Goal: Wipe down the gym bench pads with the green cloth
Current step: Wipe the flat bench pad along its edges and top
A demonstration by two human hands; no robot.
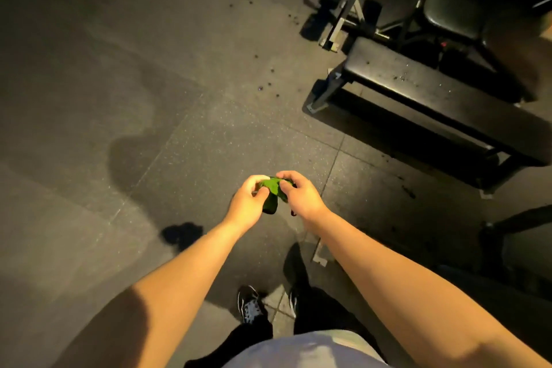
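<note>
A small green cloth (272,191) is bunched between both hands, out in front of me above the floor. My left hand (250,200) pinches its left side with thumb and fingers. My right hand (298,193) grips its right side, fingers curled over the top. A black flat bench pad (424,84) stands to the upper right, dusted with small specks, well away from the hands. A second black pad (454,13) sits behind it on an angled frame.
Dark rubber floor tiles (125,104) spread out to the left. Metal bench legs (324,92) and a frame foot (331,39) stand at the right. Dark crumbs (268,81) lie on the floor near the bench. My shoes (251,305) are below.
</note>
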